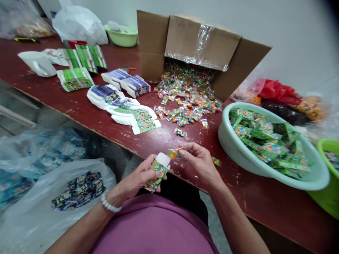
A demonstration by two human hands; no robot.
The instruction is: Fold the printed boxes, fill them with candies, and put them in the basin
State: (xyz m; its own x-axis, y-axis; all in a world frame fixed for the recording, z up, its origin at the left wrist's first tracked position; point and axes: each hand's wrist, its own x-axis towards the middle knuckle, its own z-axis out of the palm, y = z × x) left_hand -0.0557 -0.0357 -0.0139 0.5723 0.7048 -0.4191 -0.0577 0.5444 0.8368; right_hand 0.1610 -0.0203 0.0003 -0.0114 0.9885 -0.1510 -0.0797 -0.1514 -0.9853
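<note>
My left hand [144, 176] is closed around a small green printed candy box [156, 174], its white top flap [163, 159] standing up. Just right of the flap, my right hand [198, 158] pinches a clear packet of colourful candies [174, 153] between thumb and fingers. One loose candy packet [180, 132] lies on the table beyond that hand, and another packet [216, 161] is beside its wrist. Flattened green and purple cartons [129, 109] are fanned out on the table ahead of my left hand.
A tipped cardboard box [201, 42] spills many candy packets [188, 95] onto the red table [254, 197]. At right, a pale green basin [272, 178] holds filled green boxes. Bundled cartons [75, 78] and a white mug [38, 63] stand at left; plastic bags [79, 190] sit below the edge.
</note>
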